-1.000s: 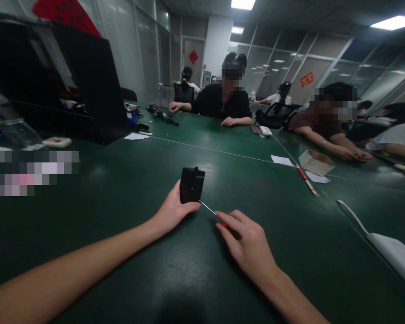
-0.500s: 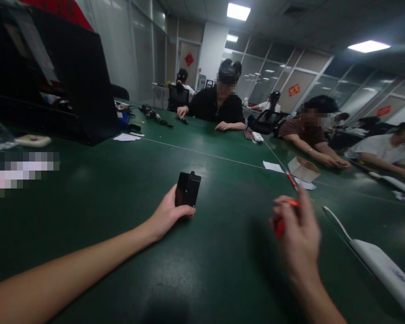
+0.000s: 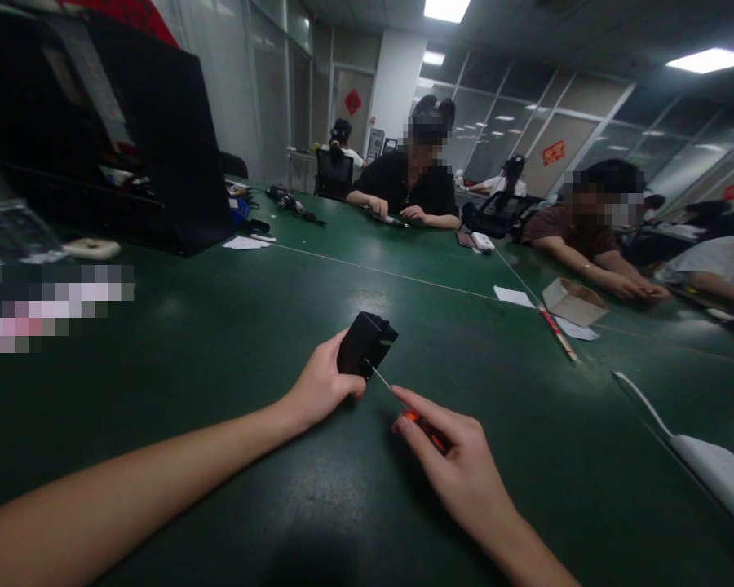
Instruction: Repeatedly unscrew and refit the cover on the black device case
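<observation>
The one camera sits on the person's head — it looks forward and down, close over the green table [image 3: 177, 342].

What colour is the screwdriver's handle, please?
The screwdriver handle is orange-red, best seen in the head view, in the right hand.

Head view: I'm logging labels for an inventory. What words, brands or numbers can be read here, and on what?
No text can be read.
Red diamond sign, far back: too small to read.
Red oblong sign, further right: blurred.
Box in the left hand: no label shows.
Screwdriver in the right hand: no lettering shows.
</observation>
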A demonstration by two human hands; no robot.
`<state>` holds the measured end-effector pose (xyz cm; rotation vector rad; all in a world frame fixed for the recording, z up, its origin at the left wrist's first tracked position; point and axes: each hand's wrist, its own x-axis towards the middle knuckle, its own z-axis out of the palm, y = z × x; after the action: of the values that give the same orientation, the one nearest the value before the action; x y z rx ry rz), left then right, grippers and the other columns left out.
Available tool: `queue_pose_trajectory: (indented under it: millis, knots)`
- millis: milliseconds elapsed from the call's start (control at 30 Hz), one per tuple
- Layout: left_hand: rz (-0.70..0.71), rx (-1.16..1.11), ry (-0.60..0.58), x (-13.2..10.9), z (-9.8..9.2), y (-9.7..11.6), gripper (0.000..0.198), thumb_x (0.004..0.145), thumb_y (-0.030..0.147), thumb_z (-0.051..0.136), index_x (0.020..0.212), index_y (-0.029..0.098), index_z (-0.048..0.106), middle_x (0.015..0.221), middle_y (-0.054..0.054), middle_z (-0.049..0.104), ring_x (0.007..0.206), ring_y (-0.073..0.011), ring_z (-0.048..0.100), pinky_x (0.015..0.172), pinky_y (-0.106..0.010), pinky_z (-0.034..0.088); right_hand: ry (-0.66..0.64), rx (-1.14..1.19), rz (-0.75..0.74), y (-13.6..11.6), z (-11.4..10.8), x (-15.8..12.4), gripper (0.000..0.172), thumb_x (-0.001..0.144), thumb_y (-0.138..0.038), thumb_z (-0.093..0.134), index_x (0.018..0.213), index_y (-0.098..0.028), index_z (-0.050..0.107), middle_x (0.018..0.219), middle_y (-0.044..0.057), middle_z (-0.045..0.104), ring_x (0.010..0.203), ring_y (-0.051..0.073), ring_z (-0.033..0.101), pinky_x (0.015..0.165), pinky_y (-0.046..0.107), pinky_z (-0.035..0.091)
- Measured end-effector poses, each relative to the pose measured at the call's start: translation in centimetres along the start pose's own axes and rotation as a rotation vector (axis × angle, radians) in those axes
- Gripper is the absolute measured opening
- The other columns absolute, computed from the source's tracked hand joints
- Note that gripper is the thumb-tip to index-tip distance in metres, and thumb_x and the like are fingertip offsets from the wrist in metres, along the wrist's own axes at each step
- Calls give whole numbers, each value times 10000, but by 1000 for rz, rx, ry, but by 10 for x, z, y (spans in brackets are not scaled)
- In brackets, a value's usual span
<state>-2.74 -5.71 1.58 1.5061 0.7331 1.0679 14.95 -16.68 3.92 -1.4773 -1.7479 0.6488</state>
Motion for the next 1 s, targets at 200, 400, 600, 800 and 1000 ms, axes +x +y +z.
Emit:
queue_pose_trajectory:
  millis: [200,400,600,800,1000]
  knots:
    - [49,118,17,-2,1,1,441,614,134,695,1047,143,612,877,-9,616,780,-173,530,691,-269,422,-22,140,123,-1,3,-1,364,896,-362,604,1230,-233,672,876,56,726,696,163,636,673,297,510]
    - [146,353,-107,-13,8,7,496,753,290,693,1223,167,595,829,-14,662,692,-163,575,641,-260,430,-154,455,363,-5,4,-4,507,863,-460,633,1308,-217,611,717,8,605,430,52,345,373,185,244]
    - [72,316,11,-10,3,7,279,838,398,626,979,157,612,784,-11,605,691,-160,538,623,-255,414,-109,332,304,-1,2,-5,460,886,-450,612,1289,-228,632,709,12,595,470,68,375,388,185,258]
    - [51,229,1,-7,2,8,266,842,379,632,979,154,596,816,-14,598,740,-169,544,663,-261,423,-77,256,299,-2,-1,-5,470,892,-459,597,1297,-221,627,712,20,607,479,78,389,398,197,275]
    - [53,214,25,-7,2,5,304,840,360,645,1056,151,596,894,-31,626,798,-180,559,719,-276,437,-70,279,330,3,0,-3,507,886,-473,597,1321,-212,605,726,19,607,448,69,377,379,202,261]
